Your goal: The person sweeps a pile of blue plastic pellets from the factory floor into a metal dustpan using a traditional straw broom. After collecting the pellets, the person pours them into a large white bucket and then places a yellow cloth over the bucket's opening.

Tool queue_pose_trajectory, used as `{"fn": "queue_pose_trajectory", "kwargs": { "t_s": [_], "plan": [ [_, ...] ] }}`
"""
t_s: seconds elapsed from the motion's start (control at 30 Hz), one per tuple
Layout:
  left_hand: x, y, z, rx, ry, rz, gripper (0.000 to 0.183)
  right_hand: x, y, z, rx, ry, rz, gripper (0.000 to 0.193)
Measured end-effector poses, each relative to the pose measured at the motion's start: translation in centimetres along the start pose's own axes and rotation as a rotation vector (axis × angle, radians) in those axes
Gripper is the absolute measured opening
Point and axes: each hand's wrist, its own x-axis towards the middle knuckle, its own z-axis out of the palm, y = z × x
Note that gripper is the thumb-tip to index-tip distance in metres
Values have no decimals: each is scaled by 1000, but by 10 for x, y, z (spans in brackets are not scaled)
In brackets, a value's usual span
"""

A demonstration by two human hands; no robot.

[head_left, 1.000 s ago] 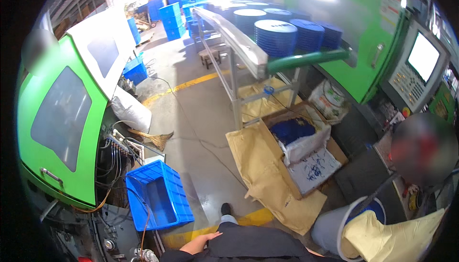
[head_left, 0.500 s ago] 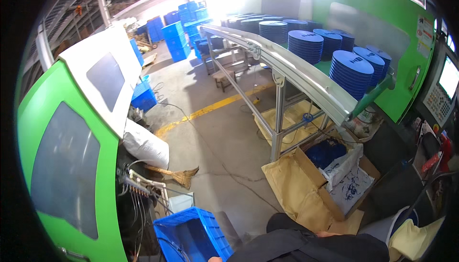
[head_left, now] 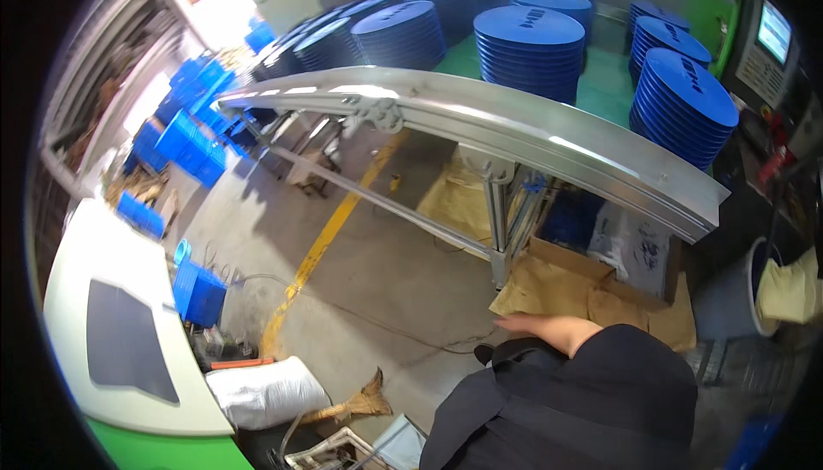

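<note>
My right hand reaches leftward from a dark sleeve, low in front of me. Its fingers look loosely stretched and slightly blurred, with nothing visible in them. Nearest to it are the tan paper sheet and the open cardboard box on the floor. Inside the box lie dark blue material and a whitish plastic sheet. My left hand is out of sight.
A metal-railed conveyor runs across, bearing several stacks of round blue discs. At right stand a grey bucket and a control panel. A white sack, broom and cream-and-green machine are at lower left.
My view has turned right and closer to the conveyor. The blue crate at my lower left has left the picture, along with my left fingertips. More of my right forearm now shows.
</note>
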Motion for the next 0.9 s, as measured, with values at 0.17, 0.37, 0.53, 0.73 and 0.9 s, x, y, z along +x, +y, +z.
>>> {"fn": "queue_pose_trajectory", "kwargs": {
  "t_s": [0.17,0.37,0.53,0.73,0.9],
  "plan": [
    [100,81,-87,102,-61,-3,60,112,-221,-93,48,13,-465,47],
    [206,149,-152,230,-178,34,60,127,-327,-148,80,-76,-560,45],
    [275,222,-194,398,-387,175,60,120,-270,-189,274,213,-338,49],
    [247,506,-223,346,-842,507,58,-24,-319,-300,592,692,-72,49],
    [127,710,-167,-73,-1686,1055,70,-129,-376,-400,520,1341,-688,44]
  ]
}}
